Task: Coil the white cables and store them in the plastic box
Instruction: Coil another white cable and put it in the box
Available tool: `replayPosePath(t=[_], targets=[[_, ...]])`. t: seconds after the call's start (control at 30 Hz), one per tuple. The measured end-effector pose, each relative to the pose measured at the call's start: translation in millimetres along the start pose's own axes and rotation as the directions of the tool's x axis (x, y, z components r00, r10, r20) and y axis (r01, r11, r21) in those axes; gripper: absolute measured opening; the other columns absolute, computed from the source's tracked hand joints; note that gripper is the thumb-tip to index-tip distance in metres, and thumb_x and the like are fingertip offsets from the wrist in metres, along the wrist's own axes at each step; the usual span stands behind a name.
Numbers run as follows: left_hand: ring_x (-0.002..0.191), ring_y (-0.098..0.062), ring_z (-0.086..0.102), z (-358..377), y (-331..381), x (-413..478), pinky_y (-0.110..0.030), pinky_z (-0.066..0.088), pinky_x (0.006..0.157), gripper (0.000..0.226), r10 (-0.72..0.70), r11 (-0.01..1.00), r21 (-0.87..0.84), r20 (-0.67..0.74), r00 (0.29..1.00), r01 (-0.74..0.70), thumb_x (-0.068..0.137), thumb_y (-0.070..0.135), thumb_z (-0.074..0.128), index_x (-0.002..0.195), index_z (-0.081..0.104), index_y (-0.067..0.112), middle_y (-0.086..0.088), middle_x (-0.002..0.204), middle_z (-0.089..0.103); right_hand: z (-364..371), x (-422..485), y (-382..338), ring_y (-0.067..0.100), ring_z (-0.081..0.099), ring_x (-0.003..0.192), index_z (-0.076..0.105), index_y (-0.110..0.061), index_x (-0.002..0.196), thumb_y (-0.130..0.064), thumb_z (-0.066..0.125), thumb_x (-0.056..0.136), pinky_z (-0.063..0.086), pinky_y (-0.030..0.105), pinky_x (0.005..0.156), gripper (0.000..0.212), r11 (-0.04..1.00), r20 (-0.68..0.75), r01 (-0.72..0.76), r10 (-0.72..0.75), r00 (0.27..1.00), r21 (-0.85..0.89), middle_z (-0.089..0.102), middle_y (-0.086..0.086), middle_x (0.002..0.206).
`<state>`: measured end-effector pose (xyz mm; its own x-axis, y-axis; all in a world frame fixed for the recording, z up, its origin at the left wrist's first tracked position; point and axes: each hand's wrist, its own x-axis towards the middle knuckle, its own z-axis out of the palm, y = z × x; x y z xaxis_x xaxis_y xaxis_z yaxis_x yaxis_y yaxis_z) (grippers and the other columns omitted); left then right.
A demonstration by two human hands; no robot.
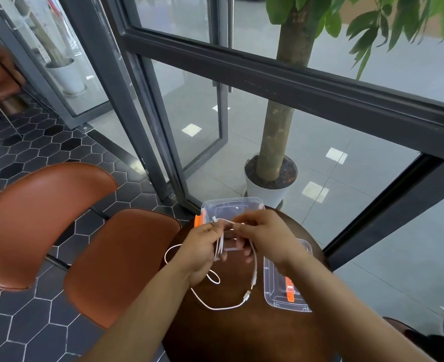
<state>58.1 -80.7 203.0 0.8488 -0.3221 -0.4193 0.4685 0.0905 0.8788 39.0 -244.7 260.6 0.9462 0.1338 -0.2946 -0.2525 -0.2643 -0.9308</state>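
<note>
The left hand [202, 246] keeps its grip closed around a small bundle of loops of the white cable [221, 244]. The fingers curl over the strands, probably so that the finished turns do not spring apart. The right hand [265, 236] is just beside it, and its grip pinches one strand between thumb and fingertips, close above the bundle. This looks like the feeding hand, which guides the next turn onto the loops.

Below both grips the free part of the cable hangs down and lies in a wide curve on the dark worktop [241, 333], ending in a connector. I cannot tell if the loose loop left of the left grip belongs to the same cable or to a second one.

The plastic box [261, 205] stands open just beyond the grips, I think so that the coil needs only a short way forward. Its lid [273, 301] lies to the right of the right grip, out of the way. So the coiling seems only partly done.
</note>
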Motion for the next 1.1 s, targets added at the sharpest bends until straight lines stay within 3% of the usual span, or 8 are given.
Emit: replayPosePath(t=[0.1,0.23,0.33,0.43,0.53,0.67,0.9,1.1], targets=[[0.077,-0.028,0.069,3,-2,6,-0.042,0.051,0.07,0.046,-0.009,0.981,-0.194,-0.02,1.0,0.005,0.103,0.034,0.044,0.118,0.061,-0.005,-0.019,0.09,0.071,12,-7,10,0.024,0.066,0.053,0.063,-0.009,0.097,-0.019,0.06,0.099,0.058,0.035,0.054,0.01,0.999,-0.073,-0.023,0.025,0.997,0.023,0.073,0.013,0.068],[0.105,-0.033,0.071,10,4,6,-0.041,0.057,0.08,0.038,-0.044,0.861,-0.506,0.034,0.998,0.055,0.105,0.03,0.041,0.114,0.062,0.0,-0.024,0.122,0.068,25,-8,30,0.01,0.063,0.076,0.068,-0.021,0.089,-0.026,0.066,0.091,0.047,0.023,0.064,0.006,0.923,-0.19,0.033,-0.114,0.975,-0.383,0.067,-0.008,0.082],[0.102,-0.035,0.071,19,6,6,-0.043,0.057,0.084,0.032,-0.056,0.81,-0.583,0.025,0.998,0.06,0.104,0.025,0.042,0.101,0.063,0.001,-0.024,0.11,0.071,30,-10,39,0.009,0.06,0.079,0.074,-0.026,0.091,-0.031,0.069,0.088,0.042,0.023,0.062,0.008,0.892,-0.283,0.012,-0.156,0.946,-0.451,0.065,-0.009,0.085],[0.077,-0.03,0.071,28,10,5,-0.044,0.054,0.081,0.028,-0.05,0.762,-0.647,-0.041,0.998,0.012,0.103,0.024,0.043,0.09,0.059,0.005,-0.015,0.079,0.068,34,-15,46,0.005,0.067,0.068,0.075,-0.03,0.087,-0.037,0.068,0.091,0.051,0.025,0.062,0.011,0.952,-0.33,-0.028,-0.078,0.941,-0.306,0.073,-0.009,0.072],[0.05,-0.019,0.048,29,16,8,-0.034,0.044,0.062,0.027,0.013,0.734,-0.676,-0.083,0.996,-0.066,0.1,0.023,0.042,0.079,0.053,0.009,-0.004,0.06,0.045,40,-18,52,0.022,0.073,0.071,0.076,-0.014,0.078,-0.031,0.068,0.092,0.06,0.047,0.074,0.023,0.996,-0.317,-0.084,0.079,0.945,-0.003,0.075,0.001,0.07],[0.041,-0.014,0.029,30,17,8,-0.029,0.037,0.048,0.028,0.109,0.744,-0.665,0.017,0.994,-0.07,0.095,0.021,0.04,0.071,0.051,0.011,0.001,0.051,0.032,40,-19,47,0.036,0.075,0.085,0.077,-0.001,0.09,-0.034,0.058,0.1,0.056,0.053,0.089,0.039,0.737,-0.099,-0.181,0.319,0.942,0.651,0.077,0.02,0.09],[0.032,-0.012,0.032,24,9,4,-0.03,0.027,0.047,0.019,0.166,0.766,-0.642,0.218,0.962,0.013,0.082,0.019,0.049,0.067,0.043,0.01,0.001,0.042,0.034,32,-11,53,0.015,0.05,0.063,0.071,-0.001,0.088,-0.031,0.063,0.094,0.04,0.026,0.058,0.032,0.629,0.0,-0.166,0.255,0.967,0.76,0.059,0.017,0.079],[0.033,-0.015,0.037,23,8,5,-0.032,0.03,0.047,0.022,0.172,0.79,-0.609,0.32,0.932,0.064,0.081,0.018,0.06,0.067,0.046,0.008,-0.002,0.043,0.039,19,-4,57,0.014,0.052,0.067,0.078,-0.001,0.097,-0.013,0.07,0.082,0.038,0.024,0.06,0.02,0.572,0.043,-0.145,0.188,0.981,0.807,0.061,0.012,0.076]])
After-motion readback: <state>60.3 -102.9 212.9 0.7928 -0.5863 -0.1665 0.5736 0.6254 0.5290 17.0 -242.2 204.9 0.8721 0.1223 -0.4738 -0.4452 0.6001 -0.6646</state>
